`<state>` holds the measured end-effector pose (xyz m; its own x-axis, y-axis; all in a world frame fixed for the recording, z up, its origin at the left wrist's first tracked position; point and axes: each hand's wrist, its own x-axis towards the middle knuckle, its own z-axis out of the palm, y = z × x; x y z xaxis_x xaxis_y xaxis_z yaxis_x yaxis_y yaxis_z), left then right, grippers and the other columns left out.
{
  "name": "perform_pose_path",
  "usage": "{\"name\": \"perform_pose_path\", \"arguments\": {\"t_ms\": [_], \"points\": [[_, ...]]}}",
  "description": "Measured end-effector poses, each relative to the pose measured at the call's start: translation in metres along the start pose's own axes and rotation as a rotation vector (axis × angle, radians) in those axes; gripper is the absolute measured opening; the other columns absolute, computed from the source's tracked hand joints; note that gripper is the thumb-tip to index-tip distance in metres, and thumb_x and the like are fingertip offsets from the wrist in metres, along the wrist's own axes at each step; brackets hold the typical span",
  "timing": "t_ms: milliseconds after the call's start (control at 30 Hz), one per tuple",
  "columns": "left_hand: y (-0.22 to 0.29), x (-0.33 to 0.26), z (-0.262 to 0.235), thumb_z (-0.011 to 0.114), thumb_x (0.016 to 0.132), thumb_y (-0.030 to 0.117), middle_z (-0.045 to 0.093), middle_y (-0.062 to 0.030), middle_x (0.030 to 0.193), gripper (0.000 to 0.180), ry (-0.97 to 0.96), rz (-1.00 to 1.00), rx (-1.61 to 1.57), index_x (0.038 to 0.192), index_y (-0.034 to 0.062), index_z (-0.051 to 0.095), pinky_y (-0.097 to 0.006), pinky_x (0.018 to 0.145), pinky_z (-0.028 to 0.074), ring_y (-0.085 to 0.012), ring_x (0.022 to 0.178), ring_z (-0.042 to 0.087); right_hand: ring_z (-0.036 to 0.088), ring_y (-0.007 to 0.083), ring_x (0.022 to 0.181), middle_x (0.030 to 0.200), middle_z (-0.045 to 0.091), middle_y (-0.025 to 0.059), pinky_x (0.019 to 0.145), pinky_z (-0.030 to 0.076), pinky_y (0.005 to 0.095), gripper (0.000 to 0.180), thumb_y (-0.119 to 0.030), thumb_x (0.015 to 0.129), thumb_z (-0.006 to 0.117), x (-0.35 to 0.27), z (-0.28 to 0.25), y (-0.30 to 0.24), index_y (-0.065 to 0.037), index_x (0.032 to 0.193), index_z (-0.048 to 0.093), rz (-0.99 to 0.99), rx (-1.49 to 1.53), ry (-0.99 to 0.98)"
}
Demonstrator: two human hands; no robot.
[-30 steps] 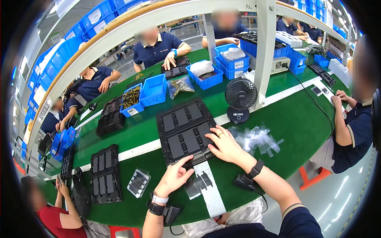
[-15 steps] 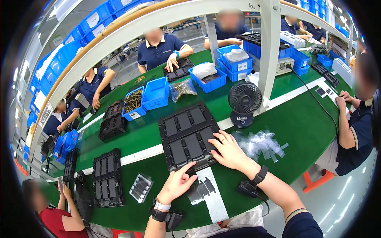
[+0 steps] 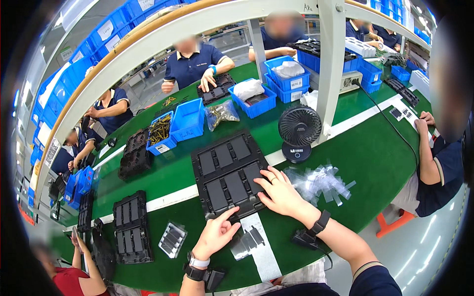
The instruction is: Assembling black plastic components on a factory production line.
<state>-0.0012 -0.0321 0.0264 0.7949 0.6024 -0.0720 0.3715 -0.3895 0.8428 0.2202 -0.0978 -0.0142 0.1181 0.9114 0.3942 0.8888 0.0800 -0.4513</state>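
Both hands on black moulded plastic tray [image 3: 228,173], centre of green bench.
L hand [image 3: 217,236] open, fingertips at near edge; R hand [image 3: 280,192] flat, open, on near-right corner. Small black fan [image 3: 299,131] just beyond.

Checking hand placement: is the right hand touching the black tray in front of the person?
Touching. The head view shows the right hand lying flat on the near right corner of the black tray, fingers overlapping its surface.
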Motion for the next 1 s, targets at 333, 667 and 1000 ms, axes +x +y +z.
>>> {"name": "perform_pose_path", "arguments": {"t_ms": [333, 667, 1000], "points": [[0.001, 0.001, 0.000, 0.059, 0.082, 0.009, 0.047, -0.0006, 0.047, 0.045, 0.001, 0.028, 0.024, 0.126, 0.0037, 0.046, -0.020, 0.044, 0.035, -0.0030, 0.043, 0.039, 0.032, 0.0355, 0.124, 0.125, 0.041, 0.0176, 0.098, 0.029, 0.0536, 0.040, -0.024, 0.082, 0.055, 0.003, 0.000, 0.002, -0.006, 0.116, 0.048, -0.029, -0.006, 0.019], [0.003, 0.002, 0.000, 0.059, 0.084, 0.010, 0.050, 0.0021, 0.051, 0.038, 0.018, 0.049, -0.059, 0.120, 0.0044, 0.051, -0.017, 0.042, 0.036, -0.0023, 0.042, 0.046, 0.031, 0.0362, 0.124, 0.125, 0.041, 0.0177, 0.099, 0.028, 0.0526, 0.040, -0.024, 0.081, 0.056, 0.004, 0.000, 0.004, -0.008, 0.117, 0.049, -0.022, 0.019, 0.018], [-0.006, 0.007, -0.013, 0.069, 0.072, 0.014, 0.050, -0.0135, 0.112, 0.039, 0.552, 0.309, 0.268, 0.108, 0.0051, 0.058, -0.035, 0.086, 0.043, -0.0286, 0.102, 0.052, 0.042, 0.0347, 0.112, 0.120, 0.043, 0.0175, 0.094, 0.036, 0.0402, 0.038, -0.011, 0.075, 0.060, 0.009, -0.013, -0.005, -0.007, 0.111, 0.050, 0.008, 0.201, 0.177]]}}
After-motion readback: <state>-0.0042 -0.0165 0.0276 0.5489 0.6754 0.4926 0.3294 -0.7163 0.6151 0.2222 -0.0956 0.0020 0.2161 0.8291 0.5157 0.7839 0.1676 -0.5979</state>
